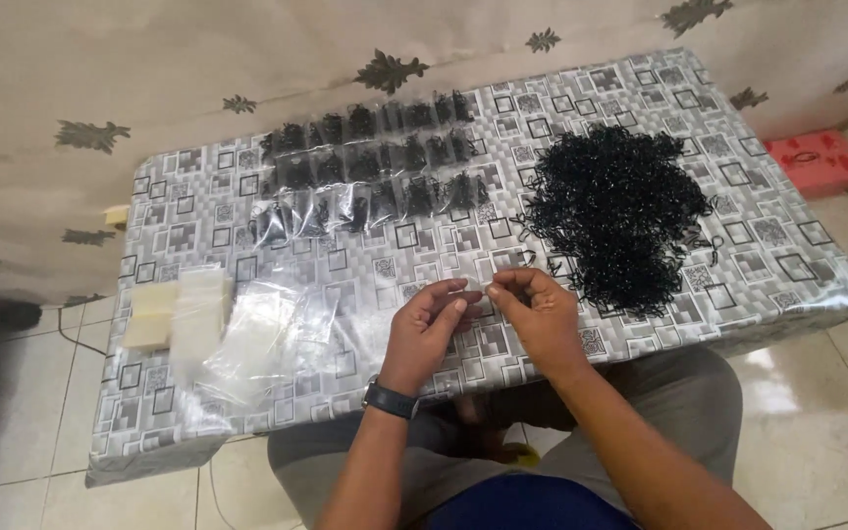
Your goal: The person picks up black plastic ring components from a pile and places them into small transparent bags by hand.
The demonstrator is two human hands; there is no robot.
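My left hand [427,329] and my right hand [538,312] meet over the near edge of a low table [198,422] covered in grey patterned cloth. Their fingertips pinch together around something small and thin that I cannot make out clearly. A black watch sits on my left wrist. A big heap of small black elastic bands [620,211] lies just beyond my right hand. Rows of small clear bags filled with black bands [370,167] lie at the far middle of the table. Empty clear plastic bags [257,329] are spread left of my left hand.
A stack of pale flat packets [154,314] lies at the table's left. A leaf-patterned cloth [100,69] hangs behind the table. A red box [821,162] sits on the tiled floor at the right. My knees are under the table's near edge.
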